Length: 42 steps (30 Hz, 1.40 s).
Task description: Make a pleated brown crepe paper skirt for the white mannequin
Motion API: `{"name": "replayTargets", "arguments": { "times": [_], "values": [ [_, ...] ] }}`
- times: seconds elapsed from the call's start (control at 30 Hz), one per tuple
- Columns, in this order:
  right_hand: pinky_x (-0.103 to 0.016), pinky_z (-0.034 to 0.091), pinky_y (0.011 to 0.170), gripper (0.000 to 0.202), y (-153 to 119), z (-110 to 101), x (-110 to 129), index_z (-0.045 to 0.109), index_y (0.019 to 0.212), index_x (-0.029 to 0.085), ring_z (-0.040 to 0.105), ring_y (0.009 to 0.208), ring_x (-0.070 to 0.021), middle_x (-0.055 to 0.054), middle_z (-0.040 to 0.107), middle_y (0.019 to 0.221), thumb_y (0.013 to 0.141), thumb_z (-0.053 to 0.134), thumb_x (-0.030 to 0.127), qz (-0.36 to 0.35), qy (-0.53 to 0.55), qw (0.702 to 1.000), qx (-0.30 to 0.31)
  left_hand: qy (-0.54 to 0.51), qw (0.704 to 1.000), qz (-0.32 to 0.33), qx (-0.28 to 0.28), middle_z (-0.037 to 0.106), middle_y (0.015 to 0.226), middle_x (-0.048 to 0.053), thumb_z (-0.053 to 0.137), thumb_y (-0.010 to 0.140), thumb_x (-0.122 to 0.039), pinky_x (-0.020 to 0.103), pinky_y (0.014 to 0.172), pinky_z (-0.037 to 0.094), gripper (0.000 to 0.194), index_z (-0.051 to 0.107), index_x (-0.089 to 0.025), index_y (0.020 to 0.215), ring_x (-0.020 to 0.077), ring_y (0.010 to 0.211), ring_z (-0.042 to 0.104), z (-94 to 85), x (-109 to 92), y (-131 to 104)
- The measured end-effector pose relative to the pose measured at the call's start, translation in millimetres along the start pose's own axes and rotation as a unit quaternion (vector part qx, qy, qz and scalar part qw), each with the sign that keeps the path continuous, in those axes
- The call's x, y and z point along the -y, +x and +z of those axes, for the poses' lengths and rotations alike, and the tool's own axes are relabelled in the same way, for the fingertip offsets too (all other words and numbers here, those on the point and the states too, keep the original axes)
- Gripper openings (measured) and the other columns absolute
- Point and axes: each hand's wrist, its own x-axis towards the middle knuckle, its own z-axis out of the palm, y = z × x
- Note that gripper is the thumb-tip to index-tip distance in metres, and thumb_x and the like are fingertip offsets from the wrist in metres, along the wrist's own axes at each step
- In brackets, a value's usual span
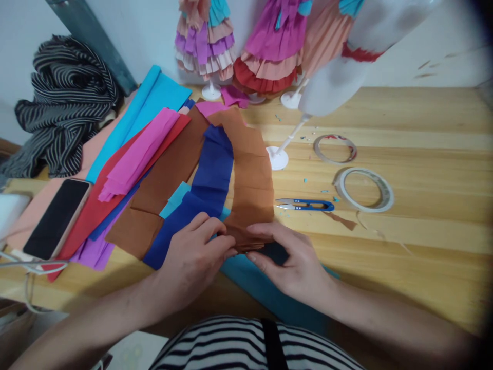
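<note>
A long brown crepe paper strip [252, 164] curves across the table, its near end gathered into small stacked folds. My right hand [290, 259] pinches those folds between thumb and fingers. At their left edge, my left hand [198, 257] is closed with its fingertips pressed on the brown paper. Beneath and to the left lies a dark blue crepe strip [213, 164], partly covered by my left hand. Teal paper [262, 282] shows below both hands, hanging toward the table's front edge. Blue thread snips [308, 205] rest to the right of the brown strip.
Two tape rolls [389, 190] lie at right. A white mannequin form [331, 85] on a stand [277, 158] leans over the back; ruffled paper dresses [269, 46] stand behind. At left are stacked coloured papers [134, 154], a phone [57, 218] and a striped cloth [73, 97].
</note>
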Motion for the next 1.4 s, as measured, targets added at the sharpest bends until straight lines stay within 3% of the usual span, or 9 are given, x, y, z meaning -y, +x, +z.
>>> {"name": "replayTargets", "arguments": {
  "times": [0.2, 0.33, 0.43, 0.7, 0.93, 1.13, 1.4],
  "values": [
    [-0.029, 0.057, 0.065, 0.037, -5, -7, -5, 0.057, 0.116, 0.023, 0.067, 0.074, -0.0169, -0.004, 0.072, 0.092, 0.080, 0.067, 0.020, 0.017, -0.010, 1.000, 0.006, -0.027, 0.999, -0.024, -0.005, 0.063, 0.079, 0.004, 0.056, 0.089, -0.016, 0.023, 0.061, 0.050, 0.012, 0.065, -0.016, 0.082, 0.0140, 0.073, 0.057, 2.0, 3, -3],
    [-0.028, 0.056, 0.063, 0.025, -4, -9, -5, 0.061, 0.108, 0.023, 0.067, 0.071, -0.0165, -0.003, 0.071, 0.085, 0.083, 0.064, 0.022, 0.030, 0.027, 0.999, 0.001, -0.074, 0.996, -0.046, -0.001, 0.063, 0.087, 0.004, 0.053, 0.091, -0.017, 0.020, 0.062, 0.053, 0.012, 0.064, -0.016, 0.089, 0.0107, 0.072, 0.062, 2.5, 4, -4],
    [-0.026, 0.055, 0.059, 0.015, -2, -10, -4, 0.063, 0.102, 0.023, 0.065, 0.068, -0.0146, -0.002, 0.069, 0.080, 0.087, 0.060, 0.022, 0.056, 0.073, 0.996, -0.014, -0.094, 0.995, -0.035, -0.002, 0.063, 0.089, 0.004, 0.051, 0.092, -0.016, 0.018, 0.063, 0.054, 0.012, 0.064, -0.016, 0.091, 0.0098, 0.072, 0.063, 2.8, 5, -5],
    [-0.026, 0.050, 0.053, 0.020, -4, -7, -7, 0.060, 0.109, 0.023, 0.058, 0.061, -0.0133, 0.002, 0.058, 0.072, 0.089, 0.058, 0.025, 0.126, 0.169, 0.977, -0.014, -0.093, 0.996, 0.015, -0.004, 0.068, 0.096, 0.008, 0.051, 0.093, -0.016, 0.020, 0.069, 0.057, 0.026, 0.055, -0.013, 0.118, 0.0128, 0.082, 0.068, 6.6, 7, -10],
    [-0.025, 0.051, 0.052, 0.018, -3, -10, -3, 0.062, 0.106, 0.023, 0.060, 0.059, -0.0131, 0.002, 0.059, 0.070, 0.089, 0.059, 0.031, 0.135, 0.190, 0.972, -0.017, -0.084, 0.996, 0.020, 0.001, 0.067, 0.095, 0.008, 0.051, 0.092, -0.014, 0.019, 0.069, 0.056, 0.022, 0.056, -0.013, 0.114, 0.0122, 0.081, 0.067, 6.6, 8, -12],
    [-0.025, 0.056, 0.056, 0.022, 0, -11, -2, 0.063, 0.096, 0.020, 0.069, 0.060, -0.0147, -0.002, 0.070, 0.067, 0.092, 0.056, 0.040, 0.152, 0.262, 0.953, 0.003, -0.085, 0.996, 0.022, -0.008, 0.067, 0.092, 0.007, 0.051, 0.093, -0.016, 0.018, 0.066, 0.055, 0.017, 0.058, -0.012, 0.108, 0.0115, 0.077, 0.065, 7.1, 9, -12],
    [-0.026, 0.056, 0.056, 0.021, -1, -10, -3, 0.064, 0.097, 0.019, 0.070, 0.060, -0.0150, -0.002, 0.071, 0.067, 0.090, 0.059, 0.038, 0.178, 0.316, 0.932, 0.005, -0.056, 0.997, 0.046, -0.027, 0.066, 0.094, 0.006, 0.054, 0.091, -0.012, 0.020, 0.069, 0.056, 0.021, 0.059, -0.013, 0.112, 0.0117, 0.080, 0.064, 11.6, 11, -19]
  ]
}}
